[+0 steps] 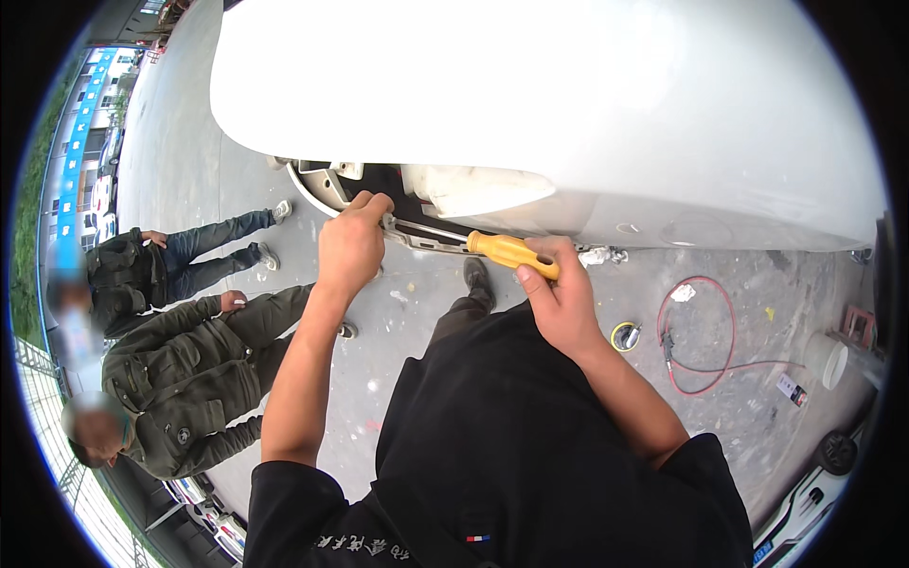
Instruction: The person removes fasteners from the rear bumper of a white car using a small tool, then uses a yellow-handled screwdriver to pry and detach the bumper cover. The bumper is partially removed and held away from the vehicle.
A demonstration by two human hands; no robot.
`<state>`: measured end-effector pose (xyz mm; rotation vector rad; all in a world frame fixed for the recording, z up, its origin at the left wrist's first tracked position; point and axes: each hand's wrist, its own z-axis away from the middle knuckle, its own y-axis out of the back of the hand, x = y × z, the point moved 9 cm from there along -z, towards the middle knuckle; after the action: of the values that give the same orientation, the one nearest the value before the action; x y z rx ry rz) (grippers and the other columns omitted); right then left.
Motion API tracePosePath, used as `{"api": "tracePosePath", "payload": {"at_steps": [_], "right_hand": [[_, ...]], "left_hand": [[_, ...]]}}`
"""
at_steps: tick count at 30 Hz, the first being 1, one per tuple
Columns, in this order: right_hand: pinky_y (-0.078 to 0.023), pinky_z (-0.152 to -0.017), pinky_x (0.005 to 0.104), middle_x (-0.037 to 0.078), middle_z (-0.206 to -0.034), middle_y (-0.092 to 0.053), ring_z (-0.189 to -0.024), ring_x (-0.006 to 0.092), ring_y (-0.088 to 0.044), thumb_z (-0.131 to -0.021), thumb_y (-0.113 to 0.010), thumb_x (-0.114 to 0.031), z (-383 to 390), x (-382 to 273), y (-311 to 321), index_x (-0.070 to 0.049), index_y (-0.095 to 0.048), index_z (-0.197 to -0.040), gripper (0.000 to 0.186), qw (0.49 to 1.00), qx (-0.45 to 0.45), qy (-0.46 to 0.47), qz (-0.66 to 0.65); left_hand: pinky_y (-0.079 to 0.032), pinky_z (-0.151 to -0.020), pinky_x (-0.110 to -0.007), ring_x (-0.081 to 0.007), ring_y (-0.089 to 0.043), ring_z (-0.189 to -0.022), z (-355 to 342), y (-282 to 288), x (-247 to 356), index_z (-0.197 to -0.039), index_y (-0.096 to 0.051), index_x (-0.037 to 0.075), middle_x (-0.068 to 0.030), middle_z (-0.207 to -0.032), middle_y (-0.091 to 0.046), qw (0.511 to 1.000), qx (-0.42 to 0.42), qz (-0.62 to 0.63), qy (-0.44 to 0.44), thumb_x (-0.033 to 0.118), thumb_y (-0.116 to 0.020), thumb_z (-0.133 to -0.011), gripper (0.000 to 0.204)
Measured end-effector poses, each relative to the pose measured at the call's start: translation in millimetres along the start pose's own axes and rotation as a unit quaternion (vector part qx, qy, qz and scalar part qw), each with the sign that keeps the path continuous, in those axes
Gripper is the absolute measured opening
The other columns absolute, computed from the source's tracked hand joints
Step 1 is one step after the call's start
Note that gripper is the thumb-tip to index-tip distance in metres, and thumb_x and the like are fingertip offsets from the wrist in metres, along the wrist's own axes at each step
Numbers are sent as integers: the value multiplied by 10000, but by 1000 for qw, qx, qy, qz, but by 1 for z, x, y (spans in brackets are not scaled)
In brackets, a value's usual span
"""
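A screwdriver with a yellow handle lies in the grip of my right hand, its metal shaft pointing left. The shaft runs along the opening at the edge of a white car body panel. Close to the shaft's tip, my left hand is closed with curled fingers at the rim of a light-coloured trim strip; what its fingertips pinch is hidden. Behind the strip, the dark gap shows a white bracket and a pale rounded part.
Two people in dark clothes, one a person in a green jacket, stand at the left. On the grey floor to the right lie a red hose and a round yellow-rimmed object. A white bucket stands farther right.
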<state>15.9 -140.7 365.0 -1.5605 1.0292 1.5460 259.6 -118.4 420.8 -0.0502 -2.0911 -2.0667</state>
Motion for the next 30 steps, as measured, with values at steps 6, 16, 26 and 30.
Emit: {"api": "tracePosePath", "payload": {"at_steps": [6,16,26,30], "right_hand": [[-443,-571,249,43,-809,-527,-606,77,-473,-975,-534,-168,12,12,-7,-25,-484,-1109,202,982,24,-112,-153],[-445,-640,252,39,-804,-557,-688,112,-519,-965,-549,-156,9,7,-1,-10,-488,-1145,240,991,13,-65,-119],[-473,-745,313,133,-977,-593,-860,216,-581,-922,-597,-143,12,7,3,22,-510,-1122,274,998,43,-35,-43],[-467,-771,316,124,-954,-585,-834,204,-573,-927,-587,-132,13,8,0,6,-520,-1120,247,981,41,-179,-59]], "left_hand": [[-488,-591,-455,-345,-617,-714,1,-1,1,-932,-589,110,-68,-866,-602,1000,-3,-1,4,-30,-497,-796,216],[-499,-595,-460,-361,-619,-710,3,-2,-2,-949,-594,111,-73,-887,-604,1000,-14,-3,13,-23,-492,-801,224],[-492,-583,-469,-364,-609,-687,0,0,-1,-954,-582,112,-75,-887,-593,1000,-5,-1,11,-30,-501,-776,242],[-486,-601,-471,-371,-605,-702,0,-2,-4,-953,-588,98,-92,-890,-601,1000,-15,2,19,-44,-489,-759,260]]}}
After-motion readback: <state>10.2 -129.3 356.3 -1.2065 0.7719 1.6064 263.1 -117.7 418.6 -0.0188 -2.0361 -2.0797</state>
